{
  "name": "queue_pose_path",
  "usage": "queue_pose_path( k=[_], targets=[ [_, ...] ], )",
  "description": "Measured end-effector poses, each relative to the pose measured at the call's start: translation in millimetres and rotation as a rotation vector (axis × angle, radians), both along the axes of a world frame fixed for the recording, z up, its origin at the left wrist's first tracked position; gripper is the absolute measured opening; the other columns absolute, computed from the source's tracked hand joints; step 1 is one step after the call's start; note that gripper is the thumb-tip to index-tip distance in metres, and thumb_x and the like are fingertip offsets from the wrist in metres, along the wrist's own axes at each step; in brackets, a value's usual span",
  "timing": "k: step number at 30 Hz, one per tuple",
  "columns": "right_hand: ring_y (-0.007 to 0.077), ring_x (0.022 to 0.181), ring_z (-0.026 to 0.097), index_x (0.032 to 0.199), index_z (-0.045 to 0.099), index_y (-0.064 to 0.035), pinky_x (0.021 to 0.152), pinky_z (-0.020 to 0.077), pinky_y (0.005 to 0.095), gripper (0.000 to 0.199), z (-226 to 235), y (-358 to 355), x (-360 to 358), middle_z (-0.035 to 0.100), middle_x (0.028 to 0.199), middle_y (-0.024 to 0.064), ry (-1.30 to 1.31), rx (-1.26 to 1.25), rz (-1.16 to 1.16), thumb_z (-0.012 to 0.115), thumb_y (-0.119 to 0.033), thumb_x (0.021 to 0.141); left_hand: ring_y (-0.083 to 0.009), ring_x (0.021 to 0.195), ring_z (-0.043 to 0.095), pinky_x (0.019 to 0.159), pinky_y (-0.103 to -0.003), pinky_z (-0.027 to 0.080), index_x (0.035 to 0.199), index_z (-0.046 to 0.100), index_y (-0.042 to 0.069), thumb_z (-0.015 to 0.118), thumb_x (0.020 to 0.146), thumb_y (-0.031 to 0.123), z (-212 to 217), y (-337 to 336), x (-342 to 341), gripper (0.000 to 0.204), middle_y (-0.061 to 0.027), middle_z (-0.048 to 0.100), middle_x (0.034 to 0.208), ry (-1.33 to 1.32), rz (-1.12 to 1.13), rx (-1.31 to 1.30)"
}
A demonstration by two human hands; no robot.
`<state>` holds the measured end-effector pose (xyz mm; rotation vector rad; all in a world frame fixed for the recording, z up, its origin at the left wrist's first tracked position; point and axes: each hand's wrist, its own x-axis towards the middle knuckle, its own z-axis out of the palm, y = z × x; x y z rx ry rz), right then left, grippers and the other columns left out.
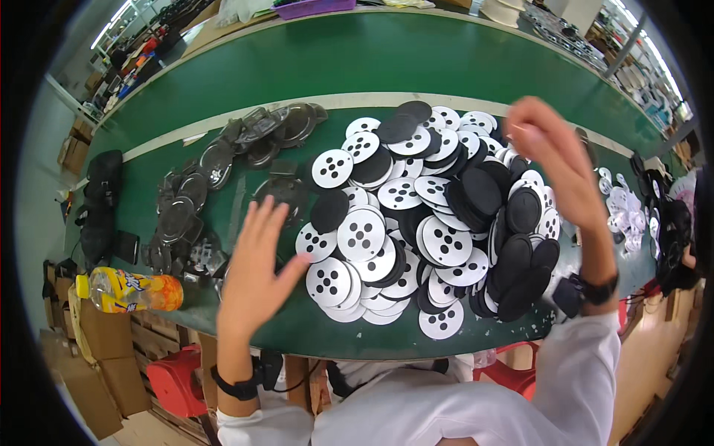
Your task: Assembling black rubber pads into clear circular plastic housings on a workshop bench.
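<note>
Both hands were raised with fingers spread, holding nothing: the left hand (256,264) hovered beside the heap of black and white discs (424,223) on the green table (297,67), the right hand (554,160) above its far edge. A clean pick would likely mean lowering one grip onto a single top disc, not the pile.

Big heap of round discs (416,223), some white with black dots and some plain black, fills the middle of the green surface (357,59). Left hand (256,271) hovers open at lower left beside the heap, right hand (554,160) raised at upper right. Orange bottle (130,290) lies far left.
</note>
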<state>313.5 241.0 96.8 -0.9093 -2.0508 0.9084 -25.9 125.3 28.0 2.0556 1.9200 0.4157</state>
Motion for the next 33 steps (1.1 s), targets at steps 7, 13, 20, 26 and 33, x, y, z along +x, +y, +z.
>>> queue_pose_path(
  k=[7,13,20,26,33],
  targets=[
    [0.0109,0.070,0.045,0.085,0.053,0.0004,0.064,0.0366,0.0237,0.025,-65,23,-66,0.052,0.076,0.0037,0.114,0.026,0.050,0.041,-0.018,0.097,-0.0458,0.136,0.018,0.110,-0.051,0.017,0.141,0.021,-0.006,0.056,0.086,0.030,-46,0,42,0.074,-0.0280,0.019,0.147,-0.257,-0.233,0.164],
    [0.0097,0.055,0.045,0.093,0.059,0.0016,0.053,0.0363,0.0230,0.021,-78,13,-57,0.056,0.068,0.0039,0.080,0.307,-0.020,0.043,-0.012,0.095,-0.0353,0.108,0.052,0.090,-0.041,0.043,0.119,0.052,0.002,0.068,0.076,0.022,-12,21,2,0.049,-0.0154,0.054,0.120,-0.237,0.025,0.384],
    [0.0120,0.056,0.050,0.092,0.054,0.0011,0.056,0.0414,0.0242,0.008,-84,15,-65,0.056,0.066,0.0056,0.222,0.420,0.057,0.046,0.000,0.090,-0.0359,0.112,0.050,0.086,-0.039,0.045,0.119,0.052,-0.002,0.077,0.068,0.026,-5,44,-27,0.063,-0.0189,0.049,0.123,0.251,0.003,0.150],
    [0.0198,0.065,0.058,0.086,0.061,-0.0007,0.061,0.0448,0.0276,0.013,-78,11,-63,0.062,0.077,0.0095,0.121,0.393,-0.025,0.053,0.007,0.081,-0.0353,0.114,0.050,0.095,-0.040,0.042,0.118,0.054,0.000,0.072,0.073,0.020,3,81,3,0.053,-0.0194,0.051,0.126,-0.054,-0.072,0.298],
    [0.0259,0.061,0.049,0.092,0.059,-0.0016,0.058,0.0396,0.0355,0.016,-75,13,-62,0.055,0.073,0.0107,0.058,0.607,0.036,0.049,0.005,0.080,-0.0337,0.098,0.055,0.088,-0.039,0.044,0.108,0.058,0.000,0.070,0.071,0.010,-25,123,35,0.040,-0.0133,0.058,0.102,0.116,0.036,0.183]
  ],
)
